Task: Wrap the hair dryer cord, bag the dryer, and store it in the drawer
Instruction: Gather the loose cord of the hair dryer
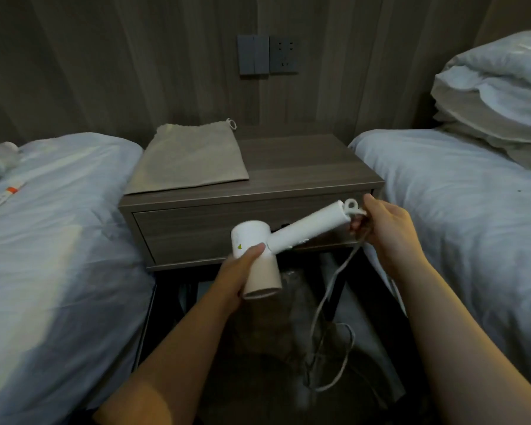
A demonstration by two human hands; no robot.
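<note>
Left hand (238, 271) is wrapped around the hair dryer (269, 253) barrel, thumb on top; right hand (383, 230) pinches the cord (328, 289) at the handle's end, cord dangling below.

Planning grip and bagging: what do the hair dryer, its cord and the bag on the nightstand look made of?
The hair dryer: smooth white plastic, likely matte; moulded shape, no glare. The cord: pale flexible sheath, probably rubbery plastic; hangs in loose loops. The bag: greyish woven cloth, maybe cotton or linen; lies limp with a drawstring loop.

Left hand (238, 273) and right hand (387, 230) are bare, forearms (172, 357) too.
</note>
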